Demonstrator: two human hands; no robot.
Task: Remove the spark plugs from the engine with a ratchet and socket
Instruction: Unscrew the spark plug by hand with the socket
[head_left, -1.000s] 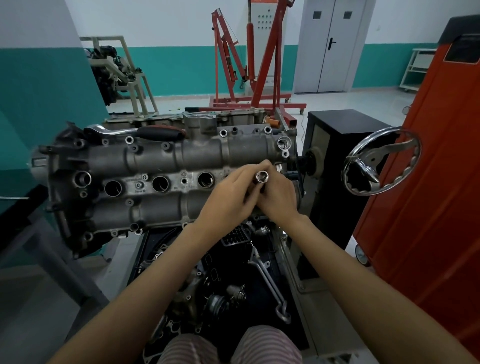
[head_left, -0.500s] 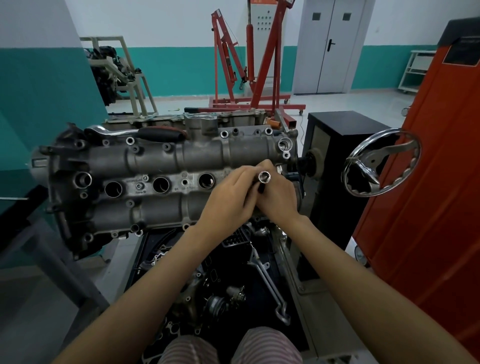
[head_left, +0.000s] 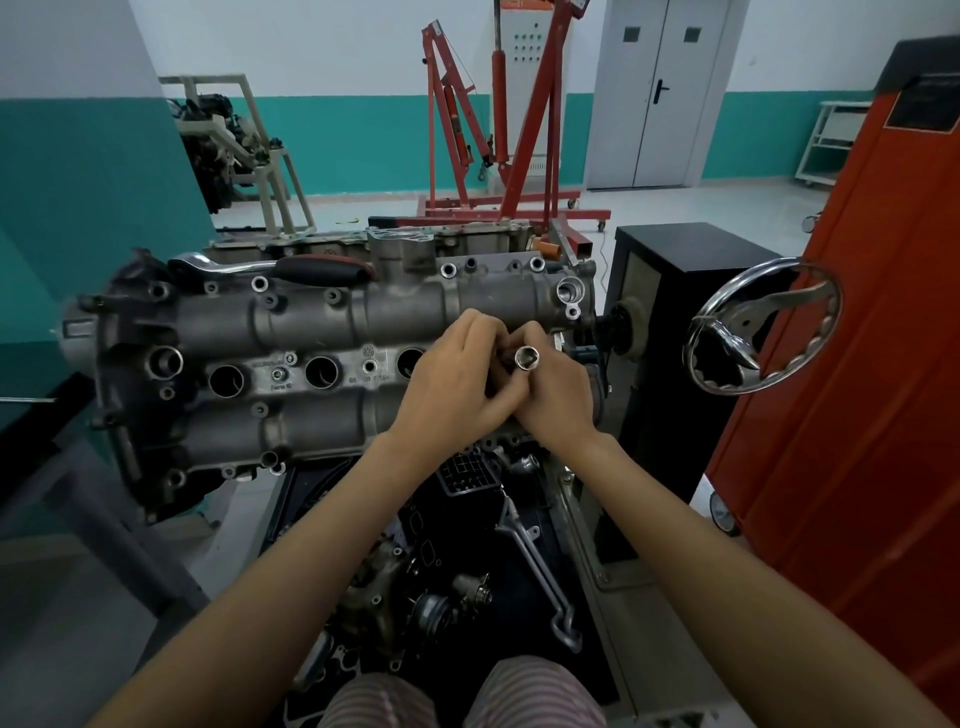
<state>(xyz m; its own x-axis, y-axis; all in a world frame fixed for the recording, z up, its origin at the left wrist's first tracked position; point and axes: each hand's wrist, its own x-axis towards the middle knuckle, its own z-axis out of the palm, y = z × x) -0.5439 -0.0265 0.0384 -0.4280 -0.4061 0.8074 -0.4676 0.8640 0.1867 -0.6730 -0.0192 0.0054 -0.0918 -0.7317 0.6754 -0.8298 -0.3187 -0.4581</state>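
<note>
Both forearms reach forward and meet over the engine (head_left: 322, 332). Left hand (head_left: 457, 387) and right hand (head_left: 558, 395), fingers curled, together grip the socket (head_left: 527, 358), open end up between their fingertips. Ratchet (head_left: 270, 266) lies on the engine's far edge.

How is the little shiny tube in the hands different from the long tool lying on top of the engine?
The socket is short, bare metal, pinched in both hands; the ratchet is long, has a dark red-trimmed grip, and lies untouched on the engine. Both are shiny steel.
</note>
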